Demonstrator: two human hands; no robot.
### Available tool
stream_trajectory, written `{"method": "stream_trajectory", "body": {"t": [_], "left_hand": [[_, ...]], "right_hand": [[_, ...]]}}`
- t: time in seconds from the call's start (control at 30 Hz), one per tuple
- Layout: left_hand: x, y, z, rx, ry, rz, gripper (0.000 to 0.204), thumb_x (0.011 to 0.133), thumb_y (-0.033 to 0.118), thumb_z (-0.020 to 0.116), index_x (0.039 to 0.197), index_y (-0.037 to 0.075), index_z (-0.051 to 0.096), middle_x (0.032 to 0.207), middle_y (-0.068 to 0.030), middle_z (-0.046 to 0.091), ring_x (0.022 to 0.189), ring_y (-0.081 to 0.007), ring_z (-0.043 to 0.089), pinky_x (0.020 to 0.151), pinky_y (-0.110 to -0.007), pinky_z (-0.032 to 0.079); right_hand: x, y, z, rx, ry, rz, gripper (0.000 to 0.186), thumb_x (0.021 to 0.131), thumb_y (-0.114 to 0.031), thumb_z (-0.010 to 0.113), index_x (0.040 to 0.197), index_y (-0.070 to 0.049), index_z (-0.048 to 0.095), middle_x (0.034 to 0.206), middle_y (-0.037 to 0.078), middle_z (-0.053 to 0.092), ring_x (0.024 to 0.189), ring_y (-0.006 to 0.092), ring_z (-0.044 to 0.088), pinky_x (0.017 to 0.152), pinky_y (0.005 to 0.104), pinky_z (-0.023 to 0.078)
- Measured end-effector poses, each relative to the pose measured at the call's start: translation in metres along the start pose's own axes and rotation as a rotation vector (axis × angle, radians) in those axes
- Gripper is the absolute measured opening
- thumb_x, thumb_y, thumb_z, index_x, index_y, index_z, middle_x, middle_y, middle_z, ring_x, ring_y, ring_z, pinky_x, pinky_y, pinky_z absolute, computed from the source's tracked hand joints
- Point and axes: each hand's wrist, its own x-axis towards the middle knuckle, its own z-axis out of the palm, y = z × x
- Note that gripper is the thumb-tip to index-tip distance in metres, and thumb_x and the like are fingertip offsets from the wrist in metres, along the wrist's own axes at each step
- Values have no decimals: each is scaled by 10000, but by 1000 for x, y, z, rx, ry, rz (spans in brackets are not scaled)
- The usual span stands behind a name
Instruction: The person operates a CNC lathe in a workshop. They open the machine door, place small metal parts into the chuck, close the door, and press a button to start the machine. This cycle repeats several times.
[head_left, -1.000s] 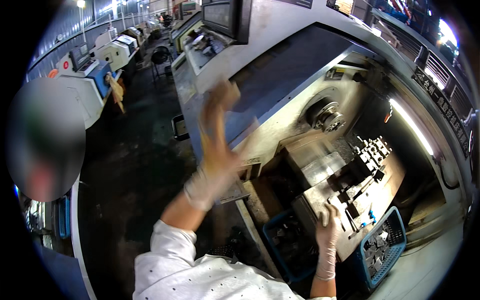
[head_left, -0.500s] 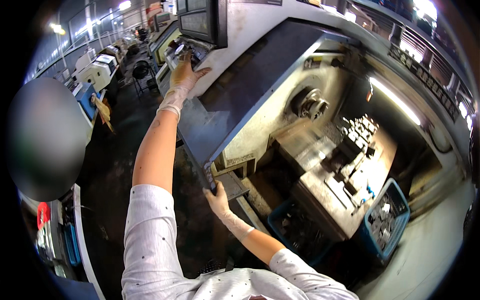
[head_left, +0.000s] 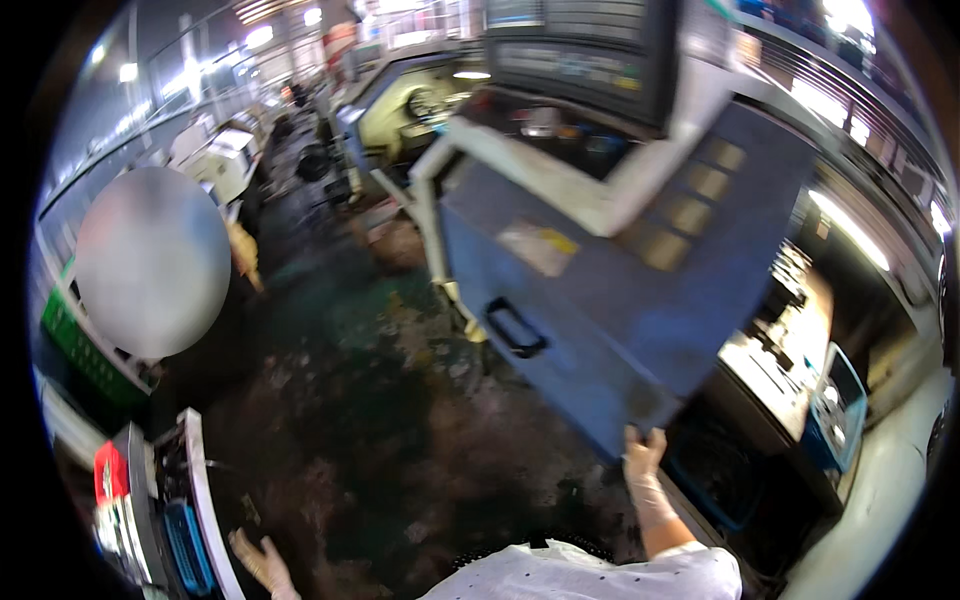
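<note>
My right hand [head_left: 648,472], in a thin translucent glove, is at the lower corner of a blue sliding machine door [head_left: 570,350], fingers curled on its edge. The door has a black handle [head_left: 515,328] and small window panes, and it covers part of the machine opening. My left hand [head_left: 262,562], also gloved, is low at the left with fingers spread, holding nothing. It is nearest to a workbench [head_left: 205,500] with a white edge.
Above the door is a control panel [head_left: 590,70]. Right of it, a lit machine interior holds a tool block [head_left: 785,290] and a blue basket [head_left: 838,410]. On the bench are a red bin [head_left: 110,472] and a blue tray [head_left: 188,548]. Another machine [head_left: 425,105] stands beyond; a person is at left.
My left hand has left the control panel and dropped to the lower left. The door now hides the chuck; my right hand is still at its edge. The view has turned left.
</note>
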Motion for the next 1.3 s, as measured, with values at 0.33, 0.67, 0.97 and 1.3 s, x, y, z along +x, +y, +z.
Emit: {"method": "stream_trajectory", "body": {"t": [0.33,0.67,0.97,1.3], "left_hand": [[30,-107,-51,531,376,-347,517,627,104,531,1100,70,326,1187,-131,221,1106,-283,186,903,-377,166],[0,-104,-139,1101,872,-812,608,626,125,540,1147,51,236,1203,-153,171,1114,-316,142,896,-413,146],[-48,-154,-179,1379,1186,-879,515,634,54,516,1097,27,292,1141,-156,271,1096,-302,205,892,-394,180],[-54,-159,-169,1495,1167,-1027,412,690,-40,420,1072,-11,268,1128,-202,273,1051,-340,268,871,-432,179]], "right_hand": [[-13,-141,306,6,-592,-187,207,679,-145,536,829,-19,469,707,43,486,666,115,446,623,228,358],[-106,-589,569,415,-1093,-1157,198,686,-136,527,846,-31,476,720,23,484,687,106,444,647,216,355],[-557,-713,435,1199,-2732,-412,194,692,-128,519,862,-42,482,732,6,482,706,98,442,668,205,351],[-897,-711,412,614,-2467,-613,272,626,-277,574,625,-7,543,563,24,501,495,115,435,458,253,356]]}}
